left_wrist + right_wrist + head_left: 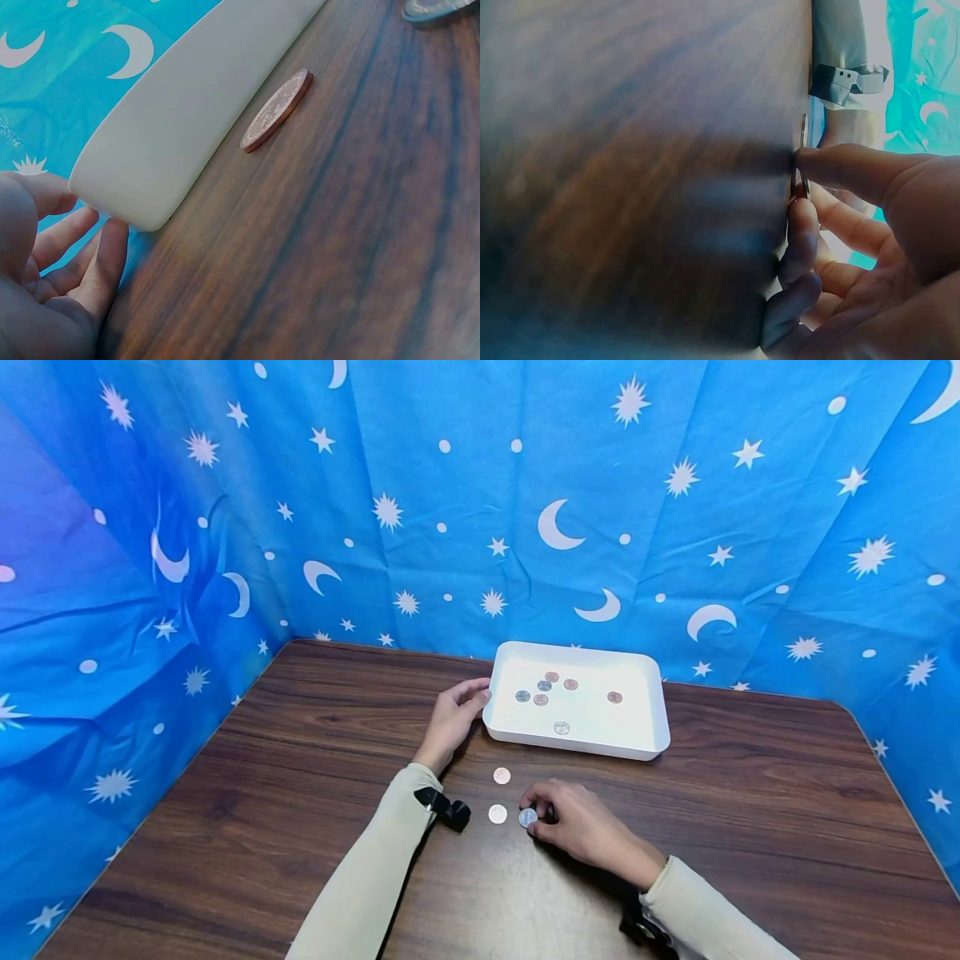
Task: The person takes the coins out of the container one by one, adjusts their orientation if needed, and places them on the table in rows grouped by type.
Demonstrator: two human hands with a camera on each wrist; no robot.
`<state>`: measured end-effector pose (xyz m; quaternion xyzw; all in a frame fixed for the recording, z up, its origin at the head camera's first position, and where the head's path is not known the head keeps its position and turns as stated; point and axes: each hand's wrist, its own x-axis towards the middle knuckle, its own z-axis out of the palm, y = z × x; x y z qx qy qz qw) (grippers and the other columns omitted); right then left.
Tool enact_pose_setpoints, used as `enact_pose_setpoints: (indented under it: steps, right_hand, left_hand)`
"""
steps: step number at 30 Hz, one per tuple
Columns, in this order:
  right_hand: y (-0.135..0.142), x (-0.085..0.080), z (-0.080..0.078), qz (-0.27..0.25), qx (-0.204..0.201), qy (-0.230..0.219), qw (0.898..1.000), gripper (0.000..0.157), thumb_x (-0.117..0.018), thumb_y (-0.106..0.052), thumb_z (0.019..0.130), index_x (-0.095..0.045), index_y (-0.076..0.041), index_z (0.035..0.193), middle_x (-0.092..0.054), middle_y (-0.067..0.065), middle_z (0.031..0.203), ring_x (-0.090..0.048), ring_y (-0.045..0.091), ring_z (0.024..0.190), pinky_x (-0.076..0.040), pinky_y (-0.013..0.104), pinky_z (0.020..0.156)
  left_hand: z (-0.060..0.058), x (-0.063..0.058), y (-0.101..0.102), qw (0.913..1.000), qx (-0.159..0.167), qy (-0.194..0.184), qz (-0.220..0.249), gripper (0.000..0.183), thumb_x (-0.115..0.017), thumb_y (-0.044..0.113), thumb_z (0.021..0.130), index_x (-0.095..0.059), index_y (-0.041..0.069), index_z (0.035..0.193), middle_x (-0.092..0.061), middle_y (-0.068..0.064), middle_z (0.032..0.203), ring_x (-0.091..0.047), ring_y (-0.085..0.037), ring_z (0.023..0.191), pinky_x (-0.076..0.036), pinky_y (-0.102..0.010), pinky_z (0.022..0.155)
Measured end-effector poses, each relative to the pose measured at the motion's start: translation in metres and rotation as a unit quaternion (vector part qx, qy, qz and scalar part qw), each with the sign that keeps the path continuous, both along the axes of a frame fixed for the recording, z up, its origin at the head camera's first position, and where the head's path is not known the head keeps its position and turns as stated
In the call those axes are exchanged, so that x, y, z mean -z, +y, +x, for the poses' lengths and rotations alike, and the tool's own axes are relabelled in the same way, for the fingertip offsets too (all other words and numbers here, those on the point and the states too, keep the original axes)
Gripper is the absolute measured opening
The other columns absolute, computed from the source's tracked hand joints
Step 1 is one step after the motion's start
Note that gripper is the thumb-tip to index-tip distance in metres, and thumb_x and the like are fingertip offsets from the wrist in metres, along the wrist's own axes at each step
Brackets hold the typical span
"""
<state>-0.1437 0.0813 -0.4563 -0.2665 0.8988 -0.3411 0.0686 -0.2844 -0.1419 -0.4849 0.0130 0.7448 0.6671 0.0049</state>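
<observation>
My left hand (pixel 452 720) is at the left side of a white tray (pixel 577 747), its fingertips touching the wall near the corner. In the left wrist view its fingers are loosely bent against the tray's end. My right hand (pixel 588 827) is low over the table and pinches a silver coin (pixel 528 817) between thumb and index finger. The right wrist view shows that coin (pixel 805 129) edge-on, close to the wood. Two copper-coloured coins lie flat left of this hand, one coin (pixel 497 814) beside the silver one, the other coin (pixel 502 776) closer to the tray.
Inside the tray are several coins, copper ones and silver ones, mostly on its left half; one copper coin (pixel 615 697) lies to the right. A blue curtain (pixel 465 560) with moons and stars hangs behind the brown wooden table (pixel 300 752).
</observation>
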Motion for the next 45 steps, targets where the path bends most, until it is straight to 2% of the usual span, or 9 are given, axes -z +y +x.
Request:
enact_pose_setpoints:
  steps: [7, 11, 17, 20, 26, 31, 42, 44, 45]
  right_hand:
    - [0.0, -0.001, 0.0, 0.004, -0.001, 0.011, 1.0, 0.02, -0.081, -0.006, 0.086, -0.073, -0.012, 0.104, -0.061, -0.007, 0.085, -0.056, 0.008, 0.078, -0.047, 0.027, 0.071]
    - [0.003, -0.004, -0.001, -0.005, 0.002, 0.0, 1.0, 0.021, -0.081, -0.005, 0.087, -0.074, -0.011, 0.106, -0.063, -0.005, 0.087, -0.057, 0.007, 0.079, -0.049, 0.027, 0.072]
    - [0.009, -0.017, -0.008, -0.018, 0.008, -0.003, 1.0, 0.019, -0.079, -0.003, 0.09, -0.074, -0.008, 0.107, -0.065, -0.003, 0.087, -0.056, 0.003, 0.074, -0.048, 0.024, 0.069]
    - [0.012, -0.027, -0.014, -0.007, 0.02, 0.01, 1.0, 0.02, -0.08, -0.005, 0.091, -0.074, -0.009, 0.109, -0.065, -0.004, 0.088, -0.058, 0.008, 0.077, -0.048, 0.027, 0.071]
    - [0.018, -0.043, -0.033, -0.01, 0.04, 0.013, 0.999, 0.02, -0.078, -0.005, 0.093, -0.073, -0.004, 0.112, -0.069, 0.002, 0.093, -0.06, 0.012, 0.081, -0.05, 0.033, 0.076]
    - [0.023, -0.05, -0.052, -0.016, 0.06, 0.013, 0.998, 0.02, -0.075, -0.004, 0.092, -0.072, -0.003, 0.112, -0.07, 0.002, 0.089, -0.059, 0.016, 0.074, -0.048, 0.032, 0.07]
    - [0.027, -0.042, -0.091, -0.002, 0.101, 0.004, 0.995, 0.019, -0.064, 0.004, 0.097, -0.072, 0.004, 0.114, -0.073, 0.011, 0.089, -0.061, 0.021, 0.076, -0.048, 0.033, 0.071]
    - [0.028, -0.04, -0.097, 0.004, 0.104, -0.005, 0.995, 0.021, -0.062, 0.005, 0.097, -0.072, 0.005, 0.115, -0.072, 0.012, 0.091, -0.061, 0.022, 0.078, -0.05, 0.037, 0.075]
    - [0.029, -0.039, -0.1, 0.009, 0.104, -0.01, 0.994, 0.022, -0.061, 0.005, 0.097, -0.072, 0.004, 0.115, -0.072, 0.012, 0.091, -0.061, 0.022, 0.079, -0.05, 0.04, 0.083]
  left_hand:
    - [0.0, 0.0, 0.001, 1.0, -0.001, -0.003, 0.003, 0.034, -0.063, 0.017, 0.106, -0.068, 0.003, 0.136, -0.07, -0.016, 0.131, -0.066, -0.021, 0.113, -0.055, -0.028, 0.092]
    - [0.0, -0.001, 0.001, 1.0, -0.001, -0.003, 0.002, 0.034, -0.063, 0.017, 0.106, -0.068, 0.003, 0.136, -0.07, -0.016, 0.131, -0.065, -0.021, 0.114, -0.055, -0.029, 0.094]
    - [0.001, -0.001, 0.001, 1.0, -0.002, 0.002, -0.006, 0.034, -0.063, 0.017, 0.106, -0.068, 0.003, 0.137, -0.07, -0.016, 0.132, -0.065, -0.022, 0.116, -0.055, -0.032, 0.096]
    - [0.002, -0.001, 0.001, 0.9999, -0.003, 0.002, -0.01, 0.035, -0.063, 0.018, 0.106, -0.068, 0.003, 0.137, -0.07, -0.016, 0.133, -0.065, -0.023, 0.116, -0.056, -0.033, 0.095]
    - [0.001, -0.001, 0.001, 0.9999, -0.003, 0.005, -0.009, 0.036, -0.063, 0.018, 0.106, -0.067, 0.001, 0.138, -0.07, -0.016, 0.133, -0.066, -0.024, 0.117, -0.055, -0.034, 0.096]
    - [0.0, 0.0, 0.001, 1.0, -0.003, 0.005, -0.006, 0.036, -0.063, 0.017, 0.106, -0.067, 0.001, 0.137, -0.07, -0.017, 0.132, -0.066, -0.024, 0.116, -0.056, -0.031, 0.095]
    - [0.0, 0.001, 0.0, 1.0, 0.0, 0.001, -0.004, 0.036, -0.063, 0.018, 0.106, -0.067, 0.002, 0.138, -0.069, -0.017, 0.134, -0.066, -0.025, 0.119, -0.055, -0.036, 0.098]
    - [0.0, 0.001, 0.0, 1.0, -0.001, 0.003, -0.005, 0.036, -0.063, 0.018, 0.106, -0.068, 0.002, 0.138, -0.07, -0.017, 0.133, -0.066, -0.025, 0.118, -0.055, -0.036, 0.098]
    - [0.0, 0.001, 0.0, 1.0, -0.001, 0.003, -0.005, 0.035, -0.063, 0.017, 0.106, -0.068, 0.002, 0.137, -0.07, -0.017, 0.133, -0.066, -0.025, 0.118, -0.055, -0.035, 0.098]
